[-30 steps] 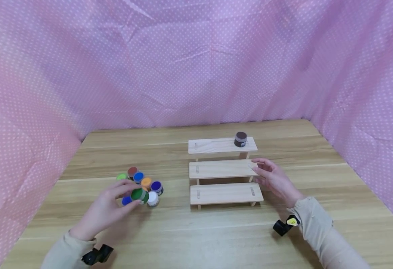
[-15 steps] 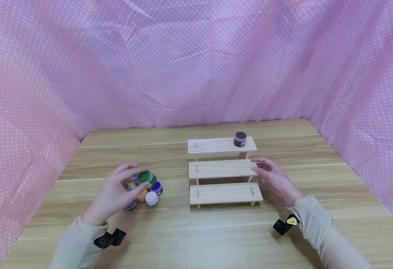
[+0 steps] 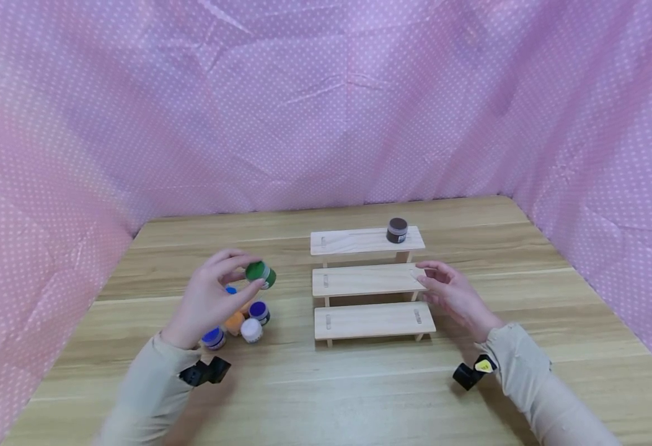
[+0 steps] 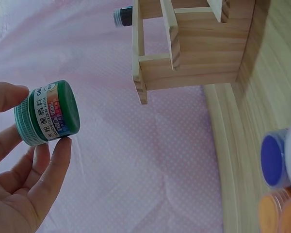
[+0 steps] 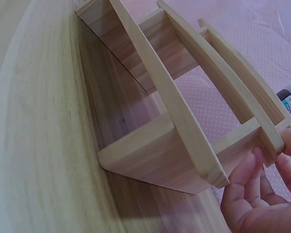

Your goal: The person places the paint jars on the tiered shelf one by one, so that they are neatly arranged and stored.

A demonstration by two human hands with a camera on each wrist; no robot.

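Fingers (image 4: 53, 167) of your left hand (image 3: 206, 297) grasp a green jar (image 3: 261, 275), tilted and held above the desk (image 3: 315, 390) at 9 o'clock from the 3-step wooden rack (image 3: 369, 283). Your fingertips cover part of its side; the left wrist view shows its printed label (image 4: 48, 112), but the smallest lettering is hard to make out. Near that hand, between 8 and 9 o'clock from the rack, sits a cluster: a purple jar (image 3: 259, 312), a white jar (image 3: 251, 331), a blue jar (image 3: 214, 338) and an orange jar (image 3: 233, 323). Your hand hides part of it, leaving only slivers of another blue jar (image 3: 231, 290) and another orange jar (image 3: 245, 308), so you can't count them all. The left wrist view cuts the cluster off at its 4 o'clock edge.

Your right hand (image 3: 451, 297) grips the end of the middle step (image 3: 359, 280) at the rack's 3 o'clock; its lower fingers are partly hidden behind the wood in the head view, and the right wrist view crops the hand at its 4 o'clock edge. A dark brown jar (image 3: 396, 231) stands on the top step (image 3: 351, 241) at the rack's 1 o'clock.
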